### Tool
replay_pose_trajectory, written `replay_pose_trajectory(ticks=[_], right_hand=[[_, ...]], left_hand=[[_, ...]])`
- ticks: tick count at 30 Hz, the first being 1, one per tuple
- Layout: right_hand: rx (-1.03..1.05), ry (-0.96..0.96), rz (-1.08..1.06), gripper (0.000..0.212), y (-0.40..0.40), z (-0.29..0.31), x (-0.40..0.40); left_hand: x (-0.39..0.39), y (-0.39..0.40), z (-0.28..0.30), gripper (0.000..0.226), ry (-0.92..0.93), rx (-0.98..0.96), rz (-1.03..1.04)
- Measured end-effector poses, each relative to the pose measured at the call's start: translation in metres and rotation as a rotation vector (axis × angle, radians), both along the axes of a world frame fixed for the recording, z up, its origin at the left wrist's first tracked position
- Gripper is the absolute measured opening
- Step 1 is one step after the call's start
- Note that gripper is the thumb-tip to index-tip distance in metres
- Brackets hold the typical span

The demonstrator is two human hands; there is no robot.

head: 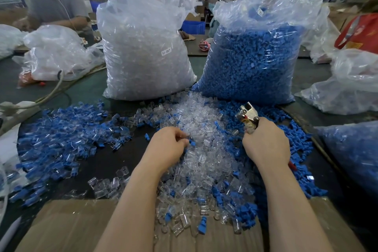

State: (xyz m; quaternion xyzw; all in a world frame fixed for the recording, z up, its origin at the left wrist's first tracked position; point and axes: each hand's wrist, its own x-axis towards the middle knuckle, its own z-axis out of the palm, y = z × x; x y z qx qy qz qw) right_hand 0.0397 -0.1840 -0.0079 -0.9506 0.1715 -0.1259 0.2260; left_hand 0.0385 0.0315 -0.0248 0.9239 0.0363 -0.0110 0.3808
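My left hand lies knuckles up, its fingers curled down into the heap of clear caps at its 1 o'clock. I cannot tell whether they pinch one. At its 3 o'clock, my right hand wraps tight round the metal pliers, whose head points to 11 o'clock.

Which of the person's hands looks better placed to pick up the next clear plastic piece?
The left hand, most likely: its curled fingertips are right at the pile of clear pieces, and it carries no tool. The right hand is occupied, gripping the metal pliers at the pile's right edge.
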Motion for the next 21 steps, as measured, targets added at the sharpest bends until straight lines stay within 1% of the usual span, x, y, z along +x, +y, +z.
replay_pose_trajectory(ticks=[2,5,7,9,11,17,21], right_hand=[[0.025,-0.064,0.006,0.012,0.000,0.001,0.000],[0.058,-0.162,0.027,0.012,0.002,0.002,0.000],[0.071,-0.194,0.035,0.013,0.004,0.002,0.000],[0.094,-0.210,0.043,0.015,0.004,0.003,0.001],[0.150,-0.220,0.052,0.018,0.005,0.004,0.002],[0.266,-0.219,0.112,0.019,0.008,0.007,0.002],[0.230,-0.262,0.176,0.017,0.012,0.009,-0.001]], left_hand=[[0.000,0.001,0.004,0.008,-0.029,-0.096,0.042],[-0.002,0.002,0.009,0.005,-0.068,-0.318,0.087],[-0.004,0.001,0.013,0.004,-0.067,-0.457,0.083],[-0.006,-0.001,0.016,0.005,-0.060,-0.530,0.068],[-0.007,-0.004,0.018,0.011,-0.056,-0.550,0.064],[-0.007,-0.011,0.019,0.022,-0.098,-0.521,0.043],[-0.010,-0.014,0.021,0.022,-0.116,-0.525,0.014]])
